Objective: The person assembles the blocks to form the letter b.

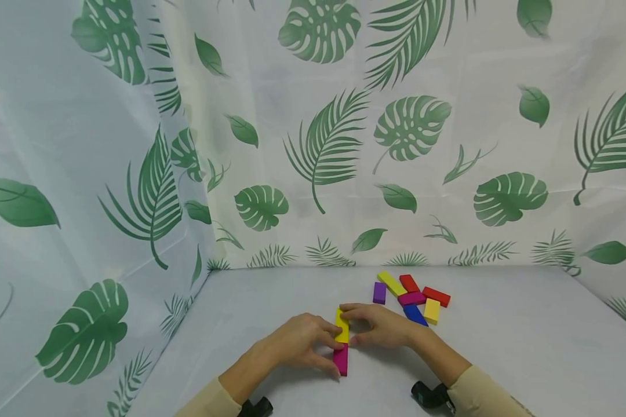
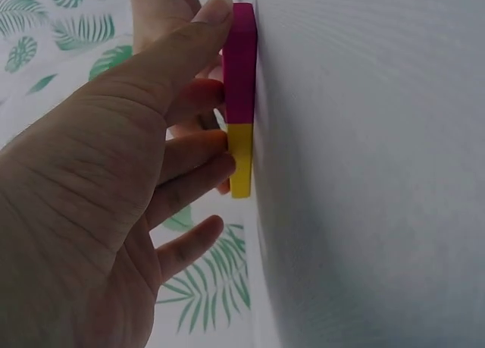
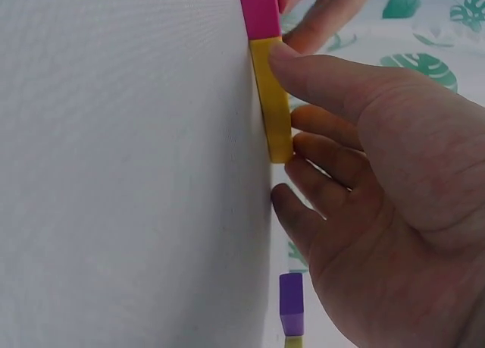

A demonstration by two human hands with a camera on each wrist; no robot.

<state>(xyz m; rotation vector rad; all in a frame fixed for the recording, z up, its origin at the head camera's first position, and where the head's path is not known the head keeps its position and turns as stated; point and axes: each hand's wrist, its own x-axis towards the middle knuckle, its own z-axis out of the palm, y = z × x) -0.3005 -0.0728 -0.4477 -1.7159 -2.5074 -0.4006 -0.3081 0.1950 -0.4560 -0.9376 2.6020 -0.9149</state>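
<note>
Two unlabelled blocks (yellow (image 1: pixel 341 326), magenta (image 1: pixel 340 359)) pinched by left hand (image 1: pixel 297 341) and right hand (image 1: pixel 381 325).

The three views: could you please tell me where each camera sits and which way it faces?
Head: above, looking forward and down at the table; both forearms, left hand and right hand show.
Left wrist: along the left hand at the magenta block.
Right wrist: along the right hand at the yellow block.
All share the two blocks, end to end.
</note>
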